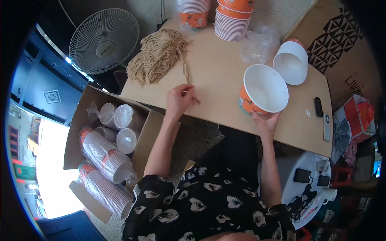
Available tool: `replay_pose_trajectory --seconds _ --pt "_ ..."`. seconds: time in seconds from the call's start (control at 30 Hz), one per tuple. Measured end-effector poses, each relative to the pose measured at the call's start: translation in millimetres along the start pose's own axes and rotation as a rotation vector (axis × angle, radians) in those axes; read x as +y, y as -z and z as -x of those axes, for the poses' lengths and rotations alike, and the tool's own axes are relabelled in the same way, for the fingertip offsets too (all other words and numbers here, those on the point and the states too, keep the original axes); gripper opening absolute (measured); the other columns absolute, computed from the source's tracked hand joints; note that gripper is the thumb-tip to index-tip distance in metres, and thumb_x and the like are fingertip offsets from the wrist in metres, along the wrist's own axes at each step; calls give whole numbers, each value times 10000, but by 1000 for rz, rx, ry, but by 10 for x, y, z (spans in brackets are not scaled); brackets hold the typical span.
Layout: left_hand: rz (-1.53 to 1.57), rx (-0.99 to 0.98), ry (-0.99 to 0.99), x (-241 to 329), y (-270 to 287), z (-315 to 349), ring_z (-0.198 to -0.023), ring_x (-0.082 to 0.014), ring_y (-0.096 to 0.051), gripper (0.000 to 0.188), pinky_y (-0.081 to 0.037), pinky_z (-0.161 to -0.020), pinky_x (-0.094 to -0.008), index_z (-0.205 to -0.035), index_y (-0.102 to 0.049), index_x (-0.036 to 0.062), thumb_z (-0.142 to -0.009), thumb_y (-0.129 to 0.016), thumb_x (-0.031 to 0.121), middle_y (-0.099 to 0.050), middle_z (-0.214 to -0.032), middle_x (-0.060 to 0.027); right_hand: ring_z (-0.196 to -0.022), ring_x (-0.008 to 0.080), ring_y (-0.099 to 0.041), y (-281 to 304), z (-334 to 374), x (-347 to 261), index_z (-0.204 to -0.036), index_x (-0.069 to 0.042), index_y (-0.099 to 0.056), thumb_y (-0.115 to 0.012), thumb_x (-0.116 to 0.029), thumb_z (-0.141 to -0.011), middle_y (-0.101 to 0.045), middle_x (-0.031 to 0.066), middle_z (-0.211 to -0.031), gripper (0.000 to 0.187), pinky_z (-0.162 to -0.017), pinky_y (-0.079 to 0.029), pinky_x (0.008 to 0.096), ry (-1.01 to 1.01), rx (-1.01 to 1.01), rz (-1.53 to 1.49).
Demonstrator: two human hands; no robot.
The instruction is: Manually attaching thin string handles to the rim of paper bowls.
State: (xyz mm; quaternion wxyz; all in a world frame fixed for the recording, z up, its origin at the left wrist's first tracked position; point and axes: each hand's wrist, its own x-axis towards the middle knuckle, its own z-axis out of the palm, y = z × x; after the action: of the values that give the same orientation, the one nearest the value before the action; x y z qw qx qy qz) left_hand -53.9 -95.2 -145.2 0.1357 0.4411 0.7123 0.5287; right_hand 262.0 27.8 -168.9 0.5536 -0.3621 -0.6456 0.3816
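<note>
My right hand point(267, 123) grips the lower side of a white-lined orange paper bucket point(265, 90), tilted so its open mouth faces me. Over the table's near edge, my left hand point(179, 102) is curled, its fingertips slightly blurred. Whatever it pinches is too small to make out. Just beyond it lies a heap of tan twisted paper cords point(159, 56), one strand trailing down to the hand. A second paper bucket point(291, 62) rests on its side behind the held one, its mouth toward me.
Stacks of nested buckets point(233, 24) and crumpled clear plastic point(261, 44) stand at the table's point(213, 60) back. A black box cutter-like object point(318, 107) lies right. An open carton point(150, 136) of wrapped buckets sits left, below a fan point(104, 42). A white stool point(291, 184) holds cables.
</note>
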Motion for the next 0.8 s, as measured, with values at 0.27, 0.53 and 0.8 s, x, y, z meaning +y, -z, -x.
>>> replay_pose_trajectory --seconds 0.27,0.53,0.8 --pt "-297 177 130 -384 151 -725 -737 -262 -740 243 -572 -702 -371 -917 -777 50 -865 -729 282 -753 -807 -131 -1349 276 -453 -369 22 -274 -1509 -34 -308 -905 -99 -707 -479 147 -1430 1002 -1103 -412 408 -148 99 128" --pt "-421 120 237 -431 116 -935 -755 -285 -738 279 -572 -706 -389 -889 -790 67 -838 -737 336 -751 -798 -129 -1410 278 -401 -180 447 -304 -1556 -5 -274 -770 38 -804 -400 168 -1512 903 -1191 -295 426 -121 37 186" --pt "386 113 261 -469 272 -520 -783 -101 -651 188 -529 -739 -242 -967 -675 -15 -995 -657 170 -726 -865 -57 -1084 155 -601 -154 775 -302 -1321 23 -566 -632 12 -950 -607 96 -1230 377 -943 -489 279 -135 -54 76"
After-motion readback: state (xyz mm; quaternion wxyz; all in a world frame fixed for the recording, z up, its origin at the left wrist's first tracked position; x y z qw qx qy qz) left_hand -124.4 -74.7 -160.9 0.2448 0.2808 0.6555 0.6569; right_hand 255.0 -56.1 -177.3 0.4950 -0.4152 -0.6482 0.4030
